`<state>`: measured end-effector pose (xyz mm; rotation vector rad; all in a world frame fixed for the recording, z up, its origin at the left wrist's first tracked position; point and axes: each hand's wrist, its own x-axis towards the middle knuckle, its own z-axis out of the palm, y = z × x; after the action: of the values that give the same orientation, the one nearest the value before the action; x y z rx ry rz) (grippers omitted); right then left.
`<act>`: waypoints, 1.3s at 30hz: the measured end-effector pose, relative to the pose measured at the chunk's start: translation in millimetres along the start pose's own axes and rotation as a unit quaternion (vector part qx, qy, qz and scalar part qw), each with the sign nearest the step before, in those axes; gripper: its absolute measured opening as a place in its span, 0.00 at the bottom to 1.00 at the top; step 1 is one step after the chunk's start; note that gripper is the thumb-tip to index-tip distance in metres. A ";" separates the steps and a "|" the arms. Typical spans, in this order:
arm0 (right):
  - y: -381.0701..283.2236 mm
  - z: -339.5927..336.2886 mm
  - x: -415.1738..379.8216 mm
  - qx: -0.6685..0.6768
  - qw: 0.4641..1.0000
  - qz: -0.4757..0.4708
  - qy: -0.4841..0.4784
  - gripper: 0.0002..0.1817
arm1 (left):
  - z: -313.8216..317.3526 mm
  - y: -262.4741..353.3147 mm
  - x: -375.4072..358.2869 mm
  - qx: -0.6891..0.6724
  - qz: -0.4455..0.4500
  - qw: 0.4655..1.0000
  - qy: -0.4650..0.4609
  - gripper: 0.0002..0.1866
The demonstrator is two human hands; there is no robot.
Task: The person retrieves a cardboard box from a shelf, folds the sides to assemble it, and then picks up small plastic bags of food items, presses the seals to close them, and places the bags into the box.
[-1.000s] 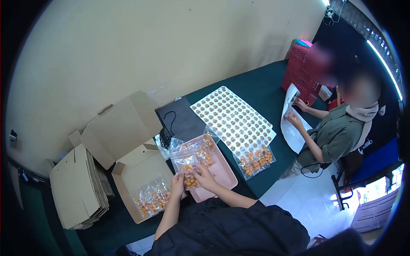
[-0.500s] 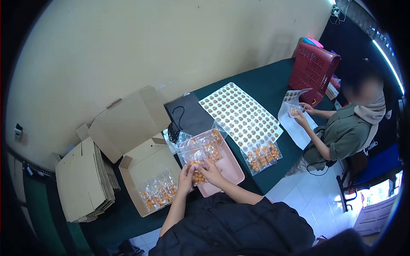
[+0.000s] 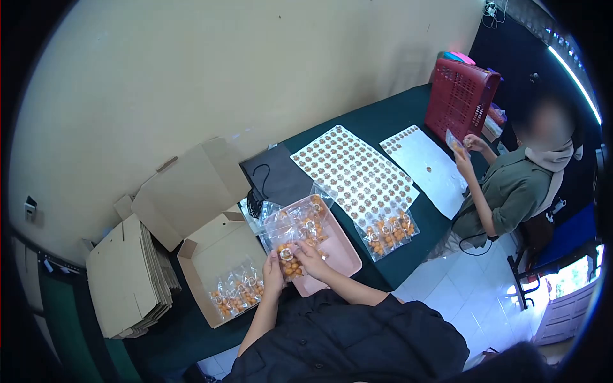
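Between my two hands is a clear plastic bag (image 3: 290,263) of orange-brown balls with a round sticker on its front. My left hand (image 3: 273,274) grips the bag's left edge, and my right hand (image 3: 310,258) pinches its right side. Beneath and behind them lies a pink tray (image 3: 347,250) with more filled bags (image 3: 313,223). To the left, an open cardboard box (image 3: 203,255) holds several filled bags (image 3: 237,292) in its lower part.
Flattened boxes (image 3: 121,274) are stacked at left. A sticker sheet (image 3: 354,172) and bags (image 3: 388,235) lie right of the tray. A co-worker (image 3: 517,185) holds a bag beside another sheet (image 3: 428,169) and a red basket (image 3: 461,99).
The sticker on the bag in my hands now shows clearly, my fingers having shifted off it. The co-worker has raised their bag, and their sticker sheet now lies flat.
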<state>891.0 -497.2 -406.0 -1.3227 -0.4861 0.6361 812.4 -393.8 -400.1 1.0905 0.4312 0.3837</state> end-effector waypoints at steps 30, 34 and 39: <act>1.9 5.5 1.6 0.039 0.999 0.019 -0.016 0.17 | -11.1 -9.3 -0.4 0.002 -0.064 0.998 0.007 0.18; -20.6 6.2 -3.1 0.008 0.993 0.112 0.029 0.16 | -9.1 -4.4 -1.0 -0.030 -0.078 0.996 -0.027 0.17; 2.3 -14.8 6.4 0.024 0.997 0.077 0.011 0.15 | 1.3 -8.8 -6.9 0.107 0.005 0.988 -0.110 0.22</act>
<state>905.1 -503.4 -411.3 -1.3283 -0.3509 0.7551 808.0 -401.8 -406.5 1.3297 0.2746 0.2237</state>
